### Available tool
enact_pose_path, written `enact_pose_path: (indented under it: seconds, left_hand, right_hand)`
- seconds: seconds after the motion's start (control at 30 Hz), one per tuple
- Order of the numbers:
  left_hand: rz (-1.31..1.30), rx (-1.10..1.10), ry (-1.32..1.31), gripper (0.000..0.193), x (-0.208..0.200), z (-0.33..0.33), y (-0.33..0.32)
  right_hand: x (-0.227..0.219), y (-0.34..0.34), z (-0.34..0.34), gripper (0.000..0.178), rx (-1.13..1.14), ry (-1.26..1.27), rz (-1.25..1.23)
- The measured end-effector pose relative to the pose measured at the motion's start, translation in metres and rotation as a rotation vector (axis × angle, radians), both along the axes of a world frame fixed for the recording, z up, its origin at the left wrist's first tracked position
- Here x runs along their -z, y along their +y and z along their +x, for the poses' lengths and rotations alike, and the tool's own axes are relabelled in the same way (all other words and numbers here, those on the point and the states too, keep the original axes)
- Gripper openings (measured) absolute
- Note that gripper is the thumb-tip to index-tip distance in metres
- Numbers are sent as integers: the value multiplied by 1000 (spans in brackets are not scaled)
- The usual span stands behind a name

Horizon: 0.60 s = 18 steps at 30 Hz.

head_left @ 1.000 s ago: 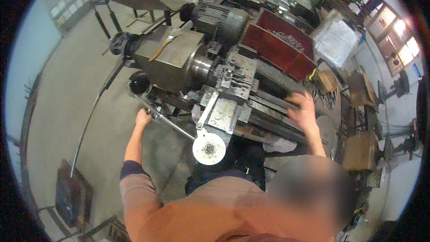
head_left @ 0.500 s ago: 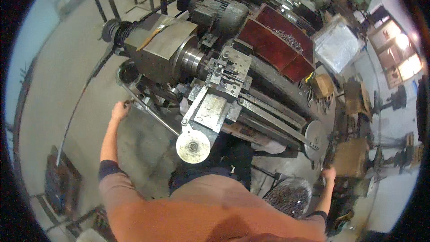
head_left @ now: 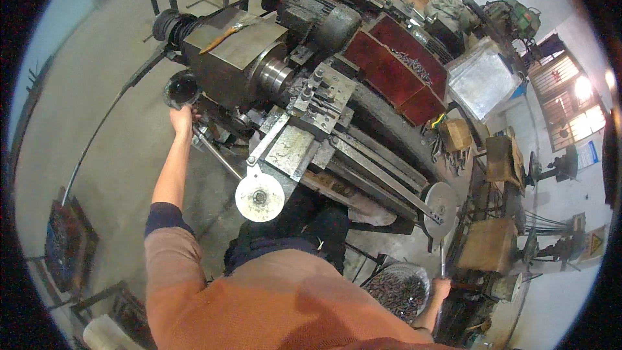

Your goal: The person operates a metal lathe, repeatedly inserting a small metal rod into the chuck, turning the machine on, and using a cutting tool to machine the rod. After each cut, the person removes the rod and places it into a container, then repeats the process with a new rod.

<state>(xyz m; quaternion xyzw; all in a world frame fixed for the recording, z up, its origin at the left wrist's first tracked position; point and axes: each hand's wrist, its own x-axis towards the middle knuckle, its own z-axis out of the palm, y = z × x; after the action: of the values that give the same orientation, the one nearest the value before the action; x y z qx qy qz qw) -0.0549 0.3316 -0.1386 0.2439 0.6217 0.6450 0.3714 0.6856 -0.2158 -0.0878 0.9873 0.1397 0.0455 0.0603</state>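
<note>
A small metal-turning lathe stands before me, its bare steel spindle [head_left: 275, 76] facing a tool post [head_left: 313, 98]. My left hand [head_left: 183, 116] is at the lathe's left end, just below a dark round cup [head_left: 181, 90]. Its fingers are curled together; what they hold, if anything, is hidden. A long metal rod [head_left: 220, 155] slants from beside that hand toward a pale round disc [head_left: 259, 196]. At the lower right, my right hand [head_left: 441, 287] wraps around a metal lever handle [head_left: 442, 259], below a grey handwheel [head_left: 440, 209].
A red tray [head_left: 382, 68] with small metal parts sits behind the lathe, beside an electric motor [head_left: 321, 21]. A basket [head_left: 405, 288] full of small parts stands near my right arm. A wooden-handled brush [head_left: 223, 39] lies on the headstock. Machines line the right wall.
My left hand has moved up to the cup. My right hand has moved down and left in view, and the lever in it now shows. The whole view has shifted slightly.
</note>
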Motion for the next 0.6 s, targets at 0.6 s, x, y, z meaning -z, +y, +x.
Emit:
enact_pose_path:
  seconds: [0.6]
  left_hand:
    - [10,-2,125,11,-13,3,-5]
  right_hand:
    - [14,-5,-63,43,119,106,110]
